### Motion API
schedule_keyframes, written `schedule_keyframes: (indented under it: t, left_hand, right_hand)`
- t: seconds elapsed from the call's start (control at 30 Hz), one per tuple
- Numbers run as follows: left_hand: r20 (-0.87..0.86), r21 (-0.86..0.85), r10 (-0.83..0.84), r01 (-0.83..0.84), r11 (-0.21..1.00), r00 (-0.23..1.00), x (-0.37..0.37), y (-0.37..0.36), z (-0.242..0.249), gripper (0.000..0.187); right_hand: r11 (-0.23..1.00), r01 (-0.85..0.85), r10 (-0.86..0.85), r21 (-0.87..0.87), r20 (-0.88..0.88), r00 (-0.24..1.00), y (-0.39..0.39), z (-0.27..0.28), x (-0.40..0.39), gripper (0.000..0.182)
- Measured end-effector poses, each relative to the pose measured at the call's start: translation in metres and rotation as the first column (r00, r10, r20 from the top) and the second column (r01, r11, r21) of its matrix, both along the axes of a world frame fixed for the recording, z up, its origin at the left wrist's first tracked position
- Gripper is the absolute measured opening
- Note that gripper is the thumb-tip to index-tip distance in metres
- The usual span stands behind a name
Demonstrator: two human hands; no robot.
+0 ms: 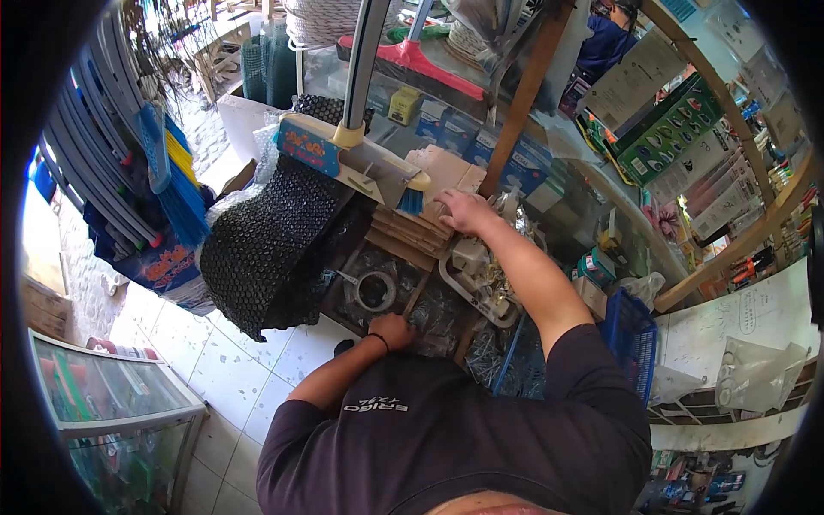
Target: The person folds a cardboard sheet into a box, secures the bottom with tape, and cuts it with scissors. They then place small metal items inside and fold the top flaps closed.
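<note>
My right hand reaches forward over a stack of flat brown pieces, fingers apart and touching their right side. My left hand is closed at the near edge of a wooden compartment box; what it grips, if anything, is hidden. In that box lie a grey metal ring with a handle and clear plastic packets. A white plastic frame-like part lies below my right forearm. A broom head in a printed sleeve leans over the stack.
Black bubble wrap bulges at the left of the box. Brooms hang farther left. A blue basket stands at the right, near a glass counter. A glass cabinet is at lower left. Another person is at the back.
</note>
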State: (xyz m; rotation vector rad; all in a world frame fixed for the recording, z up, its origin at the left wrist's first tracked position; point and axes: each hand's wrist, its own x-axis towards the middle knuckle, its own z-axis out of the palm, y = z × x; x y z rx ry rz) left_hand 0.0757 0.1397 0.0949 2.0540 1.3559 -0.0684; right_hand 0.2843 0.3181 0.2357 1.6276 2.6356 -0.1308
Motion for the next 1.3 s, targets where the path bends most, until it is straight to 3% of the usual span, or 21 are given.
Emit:
schedule_keyframes:
  t: [0.17,0.27,0.57,0.87,1.2,1.3]
  left_hand:
    - [0.026,-0.035,-0.003,0.004,0.999,1.000,-0.002,0.002,-0.003,0.044]
    - [0.020,-0.001,-0.004,0.004,1.000,1.000,-0.001,0.002,-0.019,0.043]
    - [0.026,-0.035,-0.011,0.012,0.999,1.000,-0.003,0.004,-0.010,0.045]
    - [0.101,-0.035,-0.015,0.018,0.999,0.995,-0.009,0.003,-0.008,0.042]
    - [0.142,-0.058,-0.026,0.035,0.998,0.990,-0.017,-0.004,-0.027,0.040]
    - [0.323,-0.055,0.054,-0.038,0.998,0.945,-0.016,-0.007,0.024,0.044]
  right_hand:
    - [0.997,-0.077,0.078,-0.009,0.034,0.996,0.000,0.002,-0.008,0.021]
    - [0.991,-0.115,0.115,0.075,0.003,0.993,-0.001,-0.003,-0.006,0.016]
    - [0.999,-0.025,0.026,0.042,-0.016,1.000,-0.007,0.002,-0.004,0.016]
    - [0.996,0.022,-0.007,0.083,-0.173,0.985,0.001,0.044,-0.003,0.016]
    - [0.992,-0.071,0.099,0.109,-0.278,0.956,-0.018,0.107,-0.014,0.016]
    - [0.990,-0.106,0.130,0.095,-0.299,0.945,-0.041,0.109,-0.021,0.014]
